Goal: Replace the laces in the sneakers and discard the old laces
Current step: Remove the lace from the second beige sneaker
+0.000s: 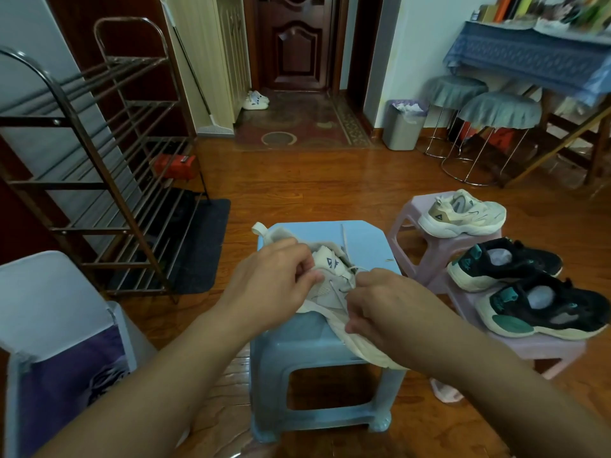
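A cream sneaker (330,285) lies on the blue plastic stool (367,239), heel pointing away from me. My left hand (274,285) grips the sneaker's left side by the tongue, fingers curled. My right hand (383,302) pinches the white lace (345,246) near the eyelets; one lace end trails up over the stool top. The matching cream sneaker (463,214) sits on a pink stool (410,213) to the right. It shows no lace.
Two black-and-teal sneakers (502,262) (545,309) rest on a nearer pink stool (535,350). A grey bin (401,130) stands by the far wall. A metal shoe rack (99,166) is on the left, a lined bin (66,358) at lower left. Round stools and a table are at the right.
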Motion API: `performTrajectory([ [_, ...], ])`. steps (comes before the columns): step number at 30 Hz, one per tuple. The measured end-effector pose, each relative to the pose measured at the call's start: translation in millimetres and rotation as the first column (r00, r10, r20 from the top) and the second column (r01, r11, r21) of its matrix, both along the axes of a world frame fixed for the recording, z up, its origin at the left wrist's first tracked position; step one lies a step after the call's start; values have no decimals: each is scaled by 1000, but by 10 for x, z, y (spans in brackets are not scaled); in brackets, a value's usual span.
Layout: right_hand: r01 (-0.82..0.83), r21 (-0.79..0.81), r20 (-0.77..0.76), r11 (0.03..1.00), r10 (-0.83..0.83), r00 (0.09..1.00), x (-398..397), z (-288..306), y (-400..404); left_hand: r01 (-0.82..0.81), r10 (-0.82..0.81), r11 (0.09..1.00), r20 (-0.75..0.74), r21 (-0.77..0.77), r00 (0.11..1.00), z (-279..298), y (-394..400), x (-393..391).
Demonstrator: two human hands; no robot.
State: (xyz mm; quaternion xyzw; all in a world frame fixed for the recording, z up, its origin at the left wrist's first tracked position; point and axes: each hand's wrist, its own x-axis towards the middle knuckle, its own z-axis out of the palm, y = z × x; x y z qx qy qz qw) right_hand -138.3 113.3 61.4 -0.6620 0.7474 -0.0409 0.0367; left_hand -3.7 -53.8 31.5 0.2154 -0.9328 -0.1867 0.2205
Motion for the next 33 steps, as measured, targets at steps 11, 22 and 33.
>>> performTrajectory([
  [11, 287, -318, 4, 904, -301, 954, 236, -275, -291, 355, -371, 906, 29, 232, 928, 15, -93, 64],
  [22, 142, 209, 53, 968, -156, 986, 155, 38, 74, 294, -337, 916, 125, 272, 933, 63, -90, 44],
  [33, 564, -63, 543, 824, -446, 712, 192, -176, -218, 314, -369, 873, 84, 372, 926, 110, -57, 56],
])
